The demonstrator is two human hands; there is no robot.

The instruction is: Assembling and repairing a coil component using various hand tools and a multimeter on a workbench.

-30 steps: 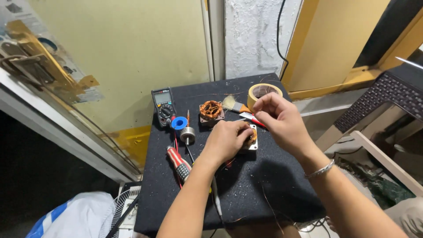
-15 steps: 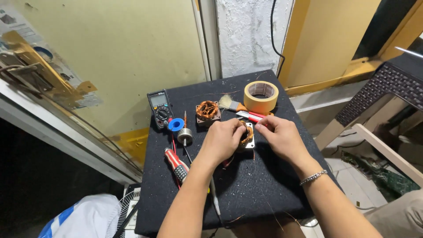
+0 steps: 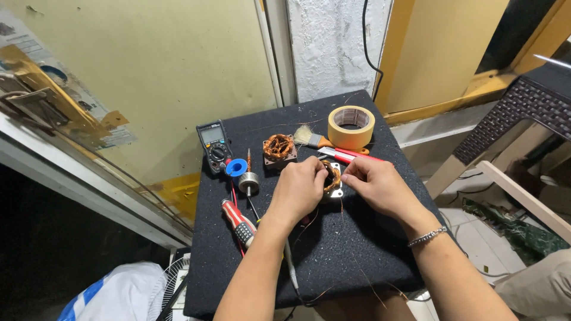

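Both hands meet over a small motor stator [image 3: 333, 178], a square metal frame wound with copper wire, lying on a black mat [image 3: 357, 255]. My left hand [image 3: 300, 190] curls around its left side and grips it. From the right, my right hand [image 3: 377, 184] pinches the copper winding with its fingertips. Thin copper strands trail from the stator toward me across the mat. Most of the stator is hidden under my fingers.
Behind my hands lie a second copper-wound stator [image 3: 279, 148], a roll of tan tape [image 3: 351, 126], a small brush [image 3: 309, 139] and red-handled pliers [image 3: 348, 154]. To the left are a multimeter [image 3: 213, 145], a blue spool [image 3: 237, 167], a metal rotor [image 3: 248, 181] and a red screwdriver [image 3: 239, 219].
My right hand has come down from above the tape roll to the stator on the mat. The left hand has stayed on the stator.
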